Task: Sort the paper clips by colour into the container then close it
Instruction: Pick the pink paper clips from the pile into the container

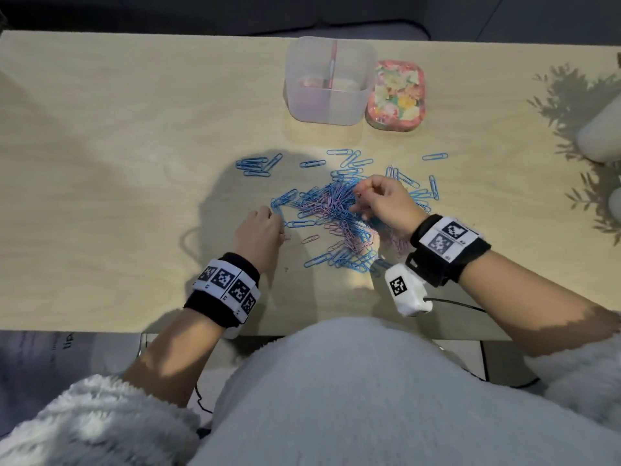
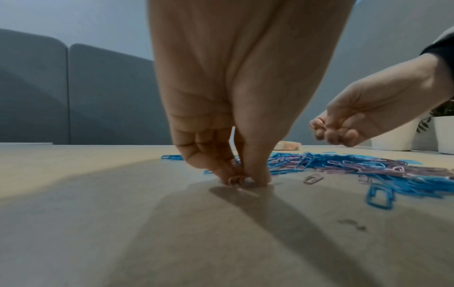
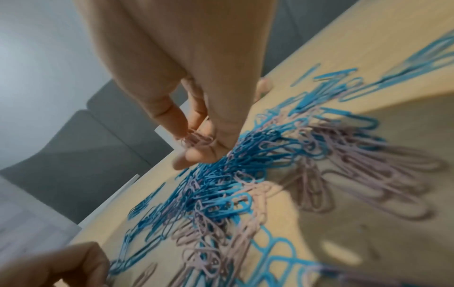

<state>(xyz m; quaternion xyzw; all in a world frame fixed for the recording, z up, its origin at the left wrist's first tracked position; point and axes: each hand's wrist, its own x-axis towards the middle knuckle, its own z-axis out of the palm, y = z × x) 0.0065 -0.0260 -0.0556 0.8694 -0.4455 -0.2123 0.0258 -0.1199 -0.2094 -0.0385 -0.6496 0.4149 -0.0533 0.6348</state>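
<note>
A tangled heap of blue and pink paper clips [image 1: 336, 213] lies mid-table, with more blue ones scattered around it. My left hand [image 1: 260, 235] is at the heap's left edge, fingertips down on the table, pinching a single pink clip [image 2: 236, 180]. My right hand [image 1: 379, 200] hovers over the heap's right side, its fingers curled round several pink clips [image 3: 196, 138]. The clear container [image 1: 327, 80], split by a divider with pink clips in its left half, stands open at the back. Its floral lid [image 1: 396, 95] lies beside it on the right.
White plant pots [image 1: 601, 129] stand at the table's right edge, casting leafy shadows. A loose pink clip [image 1: 309, 239] lies just right of my left hand. A grey sofa sits beyond the table's far edge.
</note>
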